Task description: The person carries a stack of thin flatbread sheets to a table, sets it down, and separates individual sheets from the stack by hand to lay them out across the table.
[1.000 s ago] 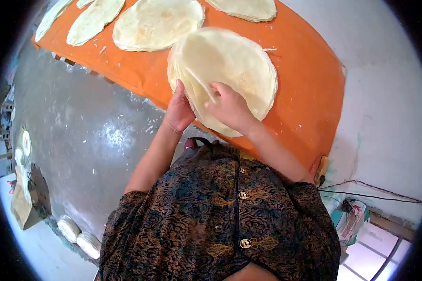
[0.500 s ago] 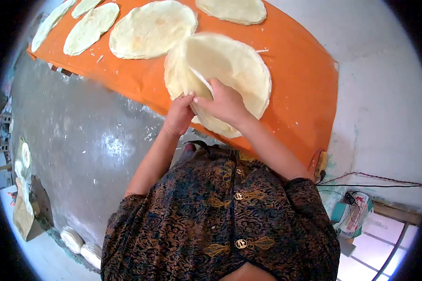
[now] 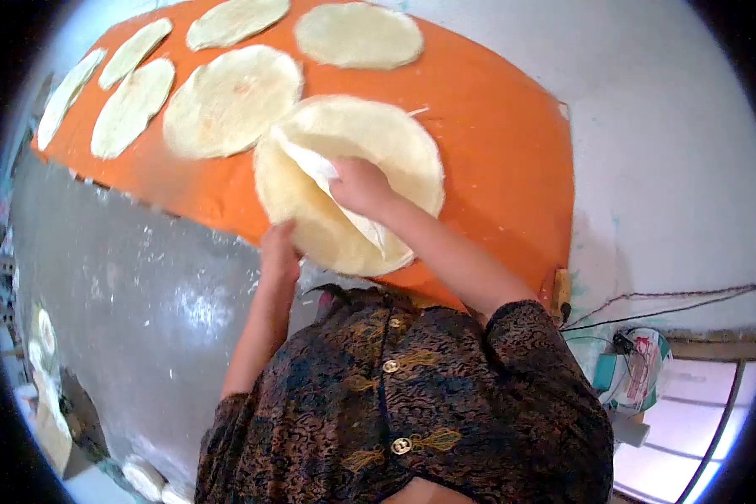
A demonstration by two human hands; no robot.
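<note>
My right hand [image 3: 361, 186] is closed on a thin round flatbread [image 3: 312, 165], whose near part is lifted and folded over in a pale ridge. This flatbread lies on top of a stack of flatbreads [image 3: 311, 227] at the near edge of an orange cloth [image 3: 504, 176]. At the stack's lower left edge is my left hand [image 3: 280, 252], its fingers smeared by motion. Whether it pinches the edge or only rests beside it cannot be made out.
Several more flatbreads [image 3: 233, 101] lie on the cloth, farther back and to the left. A grey floor [image 3: 143, 277] with white crumbs spreads below left. Cables [image 3: 664, 296] run along the wall at right, above a white and green bag [image 3: 643, 365].
My hands were together at the near part of the top flatbread; now they are apart. My right hand has pulled the sheet up into a fold, and my left has moved to the stack's left edge.
</note>
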